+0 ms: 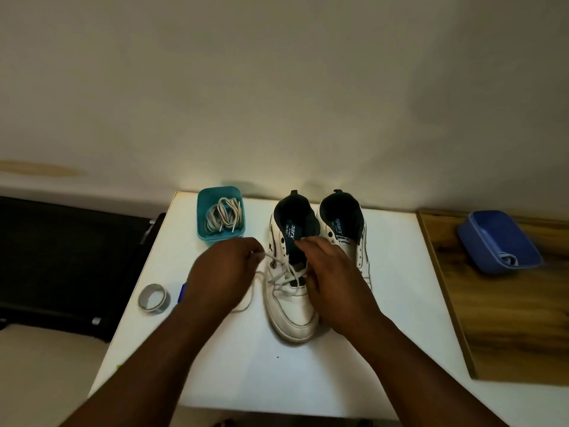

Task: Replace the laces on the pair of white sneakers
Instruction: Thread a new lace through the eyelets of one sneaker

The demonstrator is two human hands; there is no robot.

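Nearest, two forearms reaching in over the white table (234,374). Left hand (221,272) pinching one end of the lace (278,277), drawn out sideways from the left sneaker (292,306); a loose loop trailing on the table just beside the shoe. Right hand (334,282) draped over the same sneaker's tongue and eyelets, fingers curled down at the crossed lace, seemingly gripping it, though fingertips hidden. Only the lower eyelets crossed by lace; upper ones bare.

Just left of the hands, a roll of tape (154,298) flat on the table, and a small blue thing (184,291) partly hidden behind the left wrist, too little showing to name.

Further back, the right sneaker (346,238) touching its partner, no lace visible in its eyelets. Behind and to the left, a teal box (203,223) holding a bundle of laces (223,217). Far right, on a wooden surface (508,328), a blue tub (480,238) with something pale inside, unclear what.

Judged progress: early to middle. Impossible to say whether the lace in hand is going in or coming out. Either way, left shoe unfinished, right shoe yet to be laced.
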